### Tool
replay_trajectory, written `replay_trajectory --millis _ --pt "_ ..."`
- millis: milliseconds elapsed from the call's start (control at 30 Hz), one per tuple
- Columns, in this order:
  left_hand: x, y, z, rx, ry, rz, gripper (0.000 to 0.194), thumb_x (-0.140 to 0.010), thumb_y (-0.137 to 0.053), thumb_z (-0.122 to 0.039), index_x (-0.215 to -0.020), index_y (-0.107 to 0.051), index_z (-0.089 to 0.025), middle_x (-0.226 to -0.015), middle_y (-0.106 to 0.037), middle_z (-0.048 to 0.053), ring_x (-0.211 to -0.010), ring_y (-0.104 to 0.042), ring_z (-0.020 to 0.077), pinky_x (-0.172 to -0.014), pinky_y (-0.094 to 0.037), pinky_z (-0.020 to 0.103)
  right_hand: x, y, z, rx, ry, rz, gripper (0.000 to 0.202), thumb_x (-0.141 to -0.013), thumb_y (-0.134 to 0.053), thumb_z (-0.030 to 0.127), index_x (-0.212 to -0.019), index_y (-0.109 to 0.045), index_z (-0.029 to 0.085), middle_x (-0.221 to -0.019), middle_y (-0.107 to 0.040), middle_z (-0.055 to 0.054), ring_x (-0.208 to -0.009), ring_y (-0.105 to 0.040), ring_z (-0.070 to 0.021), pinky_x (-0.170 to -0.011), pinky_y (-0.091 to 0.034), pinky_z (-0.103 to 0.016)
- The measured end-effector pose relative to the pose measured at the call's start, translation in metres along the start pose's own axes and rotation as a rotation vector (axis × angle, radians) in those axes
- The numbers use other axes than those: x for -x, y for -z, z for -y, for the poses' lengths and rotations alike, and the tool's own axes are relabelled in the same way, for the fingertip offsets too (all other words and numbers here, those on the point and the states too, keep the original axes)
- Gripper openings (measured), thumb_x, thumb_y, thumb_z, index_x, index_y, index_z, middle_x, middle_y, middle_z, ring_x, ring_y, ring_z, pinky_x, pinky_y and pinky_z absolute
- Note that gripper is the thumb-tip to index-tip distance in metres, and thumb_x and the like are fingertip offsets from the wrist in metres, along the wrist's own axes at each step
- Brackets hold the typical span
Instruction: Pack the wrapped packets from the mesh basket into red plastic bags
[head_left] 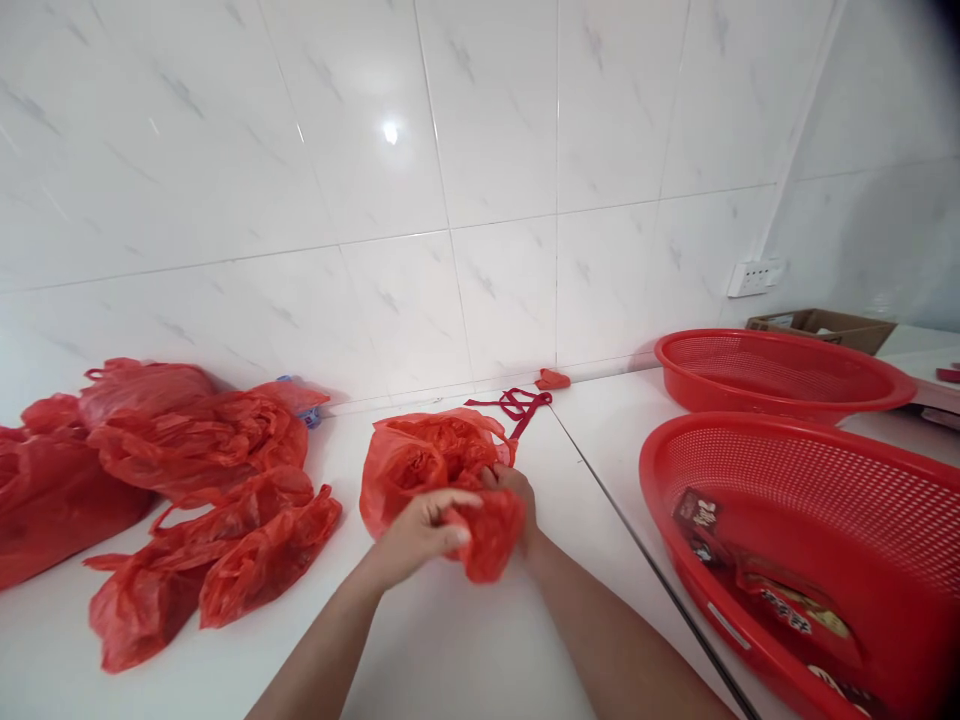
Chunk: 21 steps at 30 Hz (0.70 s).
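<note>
A crumpled red plastic bag (435, 450) stands on the white table in front of me. My left hand (424, 535) is closed, with thumb and fingers pinching a loose, bunched part of thin red plastic at its near side. My right hand (519, 492) grips the red plastic from the right, its fingers partly hidden behind the bunched film. Whether that bunched piece belongs to the standing bag or is a separate bag, I cannot tell. Dark red ribbon (521, 405) lies just behind the bag.
Several filled red bags (202, 440) sit at the left, with smaller tied ones (255, 550) nearer me. On the right, a red basket (750, 430) holds packaged snacks (795, 600). Behind it are another red basket (675, 385) and a cardboard box (862, 330). A tiled wall (495, 290) closes the back.
</note>
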<state>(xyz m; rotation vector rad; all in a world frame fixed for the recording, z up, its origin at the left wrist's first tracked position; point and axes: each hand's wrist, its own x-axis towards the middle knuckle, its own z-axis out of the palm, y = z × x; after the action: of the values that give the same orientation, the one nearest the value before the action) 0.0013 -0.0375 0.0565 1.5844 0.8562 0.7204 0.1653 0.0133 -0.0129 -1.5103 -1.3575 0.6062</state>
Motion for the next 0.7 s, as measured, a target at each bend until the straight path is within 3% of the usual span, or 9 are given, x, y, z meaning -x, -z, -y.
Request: replay_trajectory --millis 100,167,267,367,433,500,600,700 --pt "0.018 -0.011 0.009 -0.199 0.208 0.182 0.034 -0.069 -0.068 -0.028 -0.101 -0.068 -0.018 -0.063 -0.057 -0.004 -0.057 -0.048 0.0092 -0.056 -0.04 0.021 -0.01 -0.002 -0.001 0.084 -0.009 -0.049 0.035 -0.084 -0.044 0.039 -0.057 -0.055 0.02 -0.061 -0.059 -0.003 -0.056 -0.049 -0.0143 -0.054 -0.027 -0.027" --pt "0.021 -0.007 0.016 -0.3 0.248 0.162 0.027 -0.069 -0.066 -0.028 -0.095 -0.069 -0.019 -0.068 -0.059 -0.002 -0.06 -0.049 0.0101 -0.057 -0.039 0.022 -0.015 -0.002 -0.001 0.115 -0.021 -0.078 0.036 -0.085 -0.042 0.04 -0.06 -0.057 0.02 -0.064 -0.06 -0.004 -0.059 -0.051 -0.0158 -0.055 -0.027 -0.027" --pt "0.01 0.013 0.028 -0.451 0.206 -0.063 0.026 -0.07 -0.062 -0.03 -0.093 -0.066 -0.018 -0.072 -0.061 -0.001 -0.06 -0.051 0.012 -0.056 -0.039 0.023 -0.018 -0.001 -0.002 0.12 -0.03 -0.084 0.035 -0.086 -0.04 0.042 -0.066 -0.059 0.021 -0.066 -0.06 -0.004 -0.061 -0.053 -0.0171 -0.055 -0.03 -0.027" --pt "-0.014 0.035 0.037 -0.582 0.14 -0.421 0.034 -0.072 -0.059 -0.03 -0.103 -0.06 -0.017 -0.069 -0.061 -0.001 -0.059 -0.054 0.0143 -0.056 -0.041 0.025 -0.016 0.001 -0.001 0.075 -0.011 -0.078 0.027 -0.084 -0.044 0.042 -0.094 -0.061 0.024 -0.072 -0.062 -0.001 -0.066 -0.056 -0.0168 -0.059 -0.036 -0.026" --pt "-0.03 0.044 0.041 -0.641 0.094 -0.61 0.039 -0.074 -0.056 -0.027 -0.112 -0.055 -0.019 -0.073 -0.063 0.0 -0.064 -0.057 0.0161 -0.062 -0.043 0.027 -0.011 0.002 0.001 0.009 0.039 -0.089 0.036 -0.082 -0.047 0.038 -0.117 -0.052 0.027 -0.078 -0.063 0.002 -0.069 -0.058 -0.0158 -0.062 -0.039 -0.025" --pt "-0.04 0.045 0.046 -0.653 0.005 -0.72 0.044 -0.076 -0.052 -0.022 -0.12 -0.051 -0.022 -0.082 -0.064 0.001 -0.073 -0.06 0.017 -0.069 -0.045 0.029 -0.005 0.002 0.003 -0.04 0.123 -0.099 0.045 -0.081 -0.048 0.035 -0.125 -0.043 0.027 -0.08 -0.062 0.002 -0.068 -0.058 -0.0152 -0.063 -0.041 -0.026" --pt "-0.04 0.031 0.057 -0.653 -0.191 -0.743 0.036 -0.076 -0.048 -0.015 -0.109 -0.057 -0.023 -0.094 -0.064 0.003 -0.084 -0.06 0.0171 -0.073 -0.046 0.028 0.004 0.003 0.004 -0.038 0.228 -0.053 0.035 -0.083 -0.046 0.038 -0.115 -0.05 0.025 -0.072 -0.058 0.003 -0.062 -0.056 -0.0153 -0.061 -0.041 -0.026" --pt "-0.026 0.008 0.067 -0.698 -0.339 -0.575 0.025 -0.073 -0.047 -0.008 -0.088 -0.062 -0.022 -0.087 -0.062 0.002 -0.081 -0.058 0.0162 -0.069 -0.046 0.026 0.008 0.004 0.001 -0.099 0.184 0.03 0.031 -0.086 -0.041 0.043 -0.106 -0.054 0.023 -0.062 -0.056 0.003 -0.057 -0.055 -0.0152 -0.058 -0.041 -0.026"
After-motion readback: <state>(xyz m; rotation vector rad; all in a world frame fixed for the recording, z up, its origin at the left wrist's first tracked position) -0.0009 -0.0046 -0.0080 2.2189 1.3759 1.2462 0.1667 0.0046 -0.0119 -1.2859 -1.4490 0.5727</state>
